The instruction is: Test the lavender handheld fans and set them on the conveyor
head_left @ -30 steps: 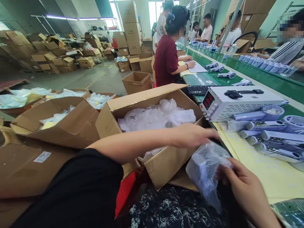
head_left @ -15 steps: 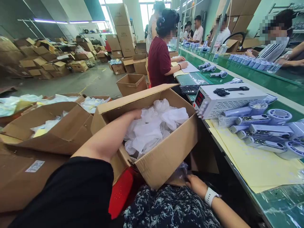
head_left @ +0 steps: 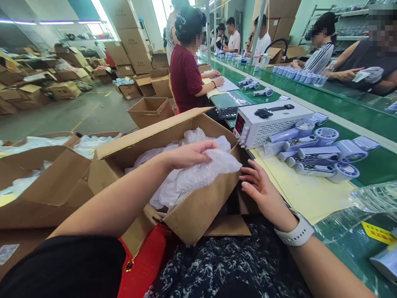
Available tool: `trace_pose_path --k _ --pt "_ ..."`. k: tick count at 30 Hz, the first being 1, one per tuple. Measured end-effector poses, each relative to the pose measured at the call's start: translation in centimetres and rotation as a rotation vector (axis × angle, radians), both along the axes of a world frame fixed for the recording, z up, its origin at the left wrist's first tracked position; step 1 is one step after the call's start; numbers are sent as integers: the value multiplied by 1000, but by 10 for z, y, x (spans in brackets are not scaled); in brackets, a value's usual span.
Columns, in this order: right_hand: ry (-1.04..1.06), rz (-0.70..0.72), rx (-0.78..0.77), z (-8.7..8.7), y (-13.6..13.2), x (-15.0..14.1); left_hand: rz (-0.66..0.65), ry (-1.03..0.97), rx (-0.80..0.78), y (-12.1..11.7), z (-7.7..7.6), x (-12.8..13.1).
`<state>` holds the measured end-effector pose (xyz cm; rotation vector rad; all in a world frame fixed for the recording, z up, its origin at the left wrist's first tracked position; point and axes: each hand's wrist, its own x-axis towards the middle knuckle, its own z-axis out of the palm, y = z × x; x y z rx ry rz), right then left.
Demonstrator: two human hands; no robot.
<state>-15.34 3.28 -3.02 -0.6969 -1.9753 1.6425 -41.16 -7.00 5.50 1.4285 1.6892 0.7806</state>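
My left hand (head_left: 194,154) grips a bubble-wrap bag (head_left: 214,166) above the open cardboard box (head_left: 198,207). What the bag contains, if anything, I cannot make out. Its pointed end reaches right, toward my right hand (head_left: 259,184), which wears a white watch and has its fingers apart, holding nothing. More white wrapped bags (head_left: 167,194) fill the box beneath. On the bench to the right, several lavender handheld fans (head_left: 319,155) lie on yellow paper, some with their handle circuitry exposed.
A white power supply (head_left: 273,122) with a red display stands just beyond the box. Other open cartons (head_left: 40,186) are at my left. A co-worker in a dark red top (head_left: 186,76) is at the green bench ahead, and more people sit across it.
My left hand has come up out of the box contents with a bubble-wrap bag. My right hand has risen from beside the box's lower edge, leaving the clear plastic there. The view has shifted right.
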Motion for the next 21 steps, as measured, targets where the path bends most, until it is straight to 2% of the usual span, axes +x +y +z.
trace_pose_path --k 2,4,7,9,12,16,18,21 --pt "162 7 -146 11 -4 -7 -140 -223 -1 2 -2 14" --pt "215 34 -224 18 -7 -10 -201 -330 1 6 -7 19" --pt "251 -22 -278 21 -7 -8 -242 -363 -27 10 -16 12" --pt "292 -84 -316 20 -5 -5 -225 -337 -86 9 -19 2" --pt "342 -154 -370 16 2 -1 -75 -449 -83 -2 -19 -5" --pt "325 -244 -366 9 8 0 91 -782 94 -17 -18 4" --pt "263 -258 -325 5 6 0 206 -773 122 -15 -21 10" --pt "85 -206 -228 3 6 -1 403 -589 67 -5 -27 12"
